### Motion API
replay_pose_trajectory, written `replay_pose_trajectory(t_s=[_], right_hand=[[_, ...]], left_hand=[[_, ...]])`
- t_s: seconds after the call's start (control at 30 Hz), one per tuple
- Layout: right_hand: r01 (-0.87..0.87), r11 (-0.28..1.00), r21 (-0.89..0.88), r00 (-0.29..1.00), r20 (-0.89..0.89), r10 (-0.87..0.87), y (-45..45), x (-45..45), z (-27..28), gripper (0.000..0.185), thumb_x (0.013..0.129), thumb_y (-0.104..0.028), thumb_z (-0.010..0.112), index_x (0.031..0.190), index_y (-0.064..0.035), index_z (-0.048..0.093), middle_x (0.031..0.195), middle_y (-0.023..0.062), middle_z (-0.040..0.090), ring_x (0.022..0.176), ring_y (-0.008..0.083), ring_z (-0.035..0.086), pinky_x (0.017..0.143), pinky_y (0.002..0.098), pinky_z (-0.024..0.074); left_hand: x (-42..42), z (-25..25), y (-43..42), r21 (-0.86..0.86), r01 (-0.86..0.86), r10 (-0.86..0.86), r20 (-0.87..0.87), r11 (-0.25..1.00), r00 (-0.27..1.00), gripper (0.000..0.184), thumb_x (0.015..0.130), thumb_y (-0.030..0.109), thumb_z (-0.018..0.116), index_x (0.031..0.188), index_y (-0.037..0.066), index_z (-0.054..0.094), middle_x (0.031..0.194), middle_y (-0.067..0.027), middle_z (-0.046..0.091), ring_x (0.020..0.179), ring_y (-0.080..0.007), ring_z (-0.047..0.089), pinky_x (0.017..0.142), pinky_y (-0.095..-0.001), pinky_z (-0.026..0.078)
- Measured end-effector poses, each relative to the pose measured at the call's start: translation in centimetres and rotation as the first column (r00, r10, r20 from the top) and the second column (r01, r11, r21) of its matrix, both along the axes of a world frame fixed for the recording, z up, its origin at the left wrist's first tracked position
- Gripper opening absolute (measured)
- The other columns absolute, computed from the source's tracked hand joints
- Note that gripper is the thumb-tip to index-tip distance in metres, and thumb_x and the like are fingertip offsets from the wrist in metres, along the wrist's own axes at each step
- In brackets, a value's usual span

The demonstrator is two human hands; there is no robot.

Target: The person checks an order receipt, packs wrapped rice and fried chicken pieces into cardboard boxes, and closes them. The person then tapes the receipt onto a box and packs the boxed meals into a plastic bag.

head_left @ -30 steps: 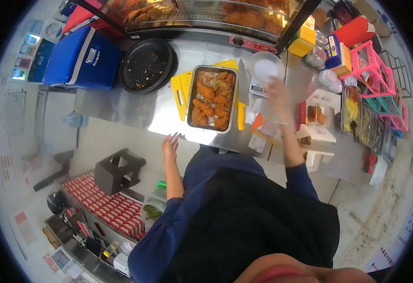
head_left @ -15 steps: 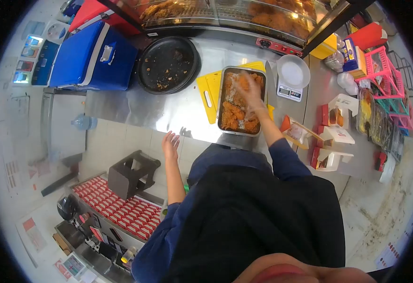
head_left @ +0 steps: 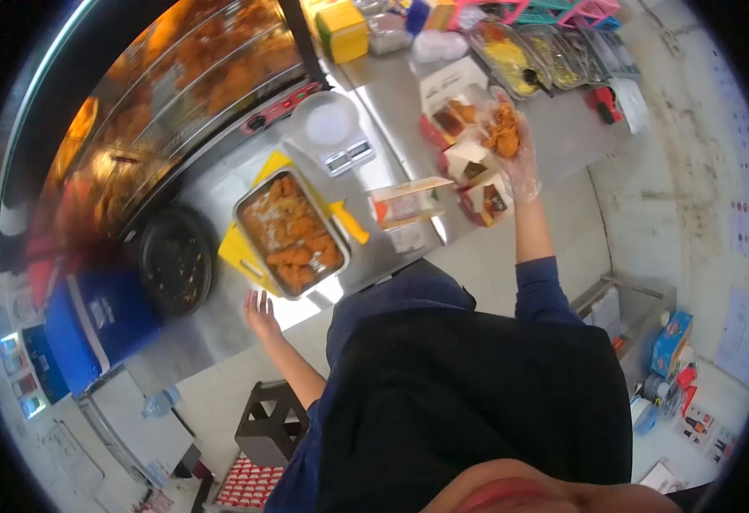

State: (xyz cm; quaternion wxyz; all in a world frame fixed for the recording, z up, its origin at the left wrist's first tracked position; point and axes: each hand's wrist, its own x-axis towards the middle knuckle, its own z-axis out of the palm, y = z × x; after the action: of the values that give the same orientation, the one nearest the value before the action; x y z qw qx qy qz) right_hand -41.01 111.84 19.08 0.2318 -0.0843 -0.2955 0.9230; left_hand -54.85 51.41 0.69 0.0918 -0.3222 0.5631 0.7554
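Observation:
My right hand [head_left: 524, 167], in a clear plastic glove, grips a piece of fried chicken [head_left: 503, 135] above the row of small open food boxes [head_left: 483, 198]. These boxes are white and red and have food inside. Bare and with its fingers apart, my left hand [head_left: 261, 315] hovers by the counter's front edge and holds nothing. Close to it, a metal tray [head_left: 346, 256] of fried chicken pieces rests on a yellow cutting board [head_left: 236, 253]. Another open box [head_left: 409, 203] stands between the tray and the row of boxes.
A digital scale [head_left: 349, 157] with a round white plate sits behind the tray. A black round pan [head_left: 169, 295] with crumbs and a blue cooler [head_left: 105, 321] are at left. The heated display case [head_left: 246, 111] runs along the back. Salad containers [head_left: 511, 60] stand at the far right.
My right hand has moved from the tray over to the boxes on the right, with a piece of fried chicken in it. The view has turned rightward. My left hand stays open.

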Motion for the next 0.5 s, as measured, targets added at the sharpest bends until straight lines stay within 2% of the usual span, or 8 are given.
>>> replay_pose_trajectory(t_s=[0.13, 0.2, 0.27, 0.3, 0.37, 0.4, 0.47, 0.5], right_hand=[[0.105, 0.953, -0.285, 0.982, -0.12, -0.144, 8.2, 6.3, -8.3, 0.034, 0.094, -0.027, 0.058, 0.124, -0.0123, 0.055, 0.112, 0.0052, 0.062, 0.098, 0.0214, 0.061, 0.087, 0.0437, 0.0529], [0.374, 0.886, -0.274, 0.905, 0.315, -0.285, 8.0, 9.5, -10.0, 0.03, 0.092, -0.029, 0.06, 0.116, -0.0105, 0.059, 0.103, 0.0045, 0.064, 0.093, 0.0211, 0.062, 0.086, 0.0434, 0.0525], [0.368, 0.903, -0.22, 0.804, 0.563, -0.191, 5.6, 12.5, -10.1, 0.027, 0.09, -0.029, 0.063, 0.108, -0.0096, 0.059, 0.097, 0.0048, 0.062, 0.086, 0.0208, 0.064, 0.076, 0.0388, 0.0552], [0.364, 0.903, -0.229, 0.807, 0.561, -0.183, 5.2, 14.0, -11.4, 0.027, 0.09, -0.029, 0.063, 0.108, -0.0096, 0.059, 0.097, 0.0048, 0.062, 0.086, 0.0208, 0.064, 0.076, 0.0388, 0.0552], [0.056, 0.991, -0.125, 0.687, 0.725, 0.053, 5.7, 16.5, -15.0, 0.03, 0.086, -0.03, 0.066, 0.104, -0.0076, 0.058, 0.098, 0.0064, 0.06, 0.081, 0.0211, 0.064, 0.065, 0.0327, 0.0557], [0.05, 0.991, -0.128, 0.682, 0.729, 0.06, 6.0, 16.0, -14.7, 0.03, 0.086, -0.03, 0.066, 0.104, -0.0076, 0.058, 0.098, 0.0064, 0.06, 0.081, 0.0211, 0.064, 0.065, 0.0327, 0.0557], [-0.107, 0.954, 0.279, 0.651, 0.745, -0.145, 6.3, 13.4, -13.9, 0.038, 0.085, -0.033, 0.067, 0.11, -0.006, 0.056, 0.102, 0.0084, 0.058, 0.078, 0.0192, 0.064, 0.055, 0.028, 0.0531], [-0.202, 0.832, 0.516, 0.609, 0.731, -0.306, 7.7, 12.1, -14.9, 0.04, 0.083, -0.028, 0.068, 0.112, -0.0045, 0.055, 0.1, 0.009, 0.061, 0.084, 0.0239, 0.064, 0.068, 0.0343, 0.0527]], left_hand=[[2.2, -0.1, 5.7, 0.049, 0.045, -0.045, -0.004, 0.998, 0.999, 0.036, 0.089, 0.015, 0.057, 0.124, 0.007, 0.053, 0.122, -0.0087, 0.054, 0.102, -0.0232, 0.059, 0.083, -0.0348, 0.048], [4.3, 0.4, 8.3, 0.032, 0.031, -0.031, 0.017, 0.999, 0.999, 0.035, 0.089, 0.015, 0.057, 0.123, 0.008, 0.054, 0.119, -0.0081, 0.056, 0.102, -0.0229, 0.06, 0.083, -0.0347, 0.048], [5.9, 0.1, 9.2, 0.034, 0.012, -0.013, 0.042, 0.999, 0.999, 0.035, 0.088, 0.015, 0.058, 0.122, 0.009, 0.055, 0.113, -0.0064, 0.059, 0.101, -0.0222, 0.061, 0.083, -0.0347, 0.047], [6.5, 0.1, 9.4, 0.026, 0.008, -0.009, 0.038, 1.0, 0.999, 0.035, 0.088, 0.015, 0.058, 0.122, 0.009, 0.055, 0.113, -0.0064, 0.059, 0.101, -0.0222, 0.061, 0.083, -0.0347, 0.047], [7.9, -0.1, 10.0, 0.004, -0.063, 0.063, 0.092, 0.998, 0.994, 0.034, 0.088, 0.014, 0.058, 0.122, 0.009, 0.056, 0.112, -0.0047, 0.06, 0.101, -0.0223, 0.061, 0.084, -0.0359, 0.047], [8.4, -0.6, 9.8, -0.012, -0.087, 0.088, 0.104, 0.996, 0.991, 0.034, 0.088, 0.014, 0.058, 0.121, 0.009, 0.056, 0.111, -0.0035, 0.06, 0.102, -0.0227, 0.061, 0.085, -0.0368, 0.046], [9.5, -0.4, 9.9, -0.041, -0.076, 0.079, 0.081, 0.996, 0.994, 0.034, 0.088, 0.014, 0.057, 0.121, 0.009, 0.056, 0.113, -0.0036, 0.06, 0.102, -0.0229, 0.061, 0.085, -0.037, 0.046], [9.6, -0.1, 9.8, -0.068, -0.049, 0.052, 0.046, 0.997, 0.998, 0.033, 0.089, 0.015, 0.057, 0.121, 0.008, 0.055, 0.114, -0.0038, 0.06, 0.103, -0.0231, 0.061, 0.086, -0.0372, 0.046]])
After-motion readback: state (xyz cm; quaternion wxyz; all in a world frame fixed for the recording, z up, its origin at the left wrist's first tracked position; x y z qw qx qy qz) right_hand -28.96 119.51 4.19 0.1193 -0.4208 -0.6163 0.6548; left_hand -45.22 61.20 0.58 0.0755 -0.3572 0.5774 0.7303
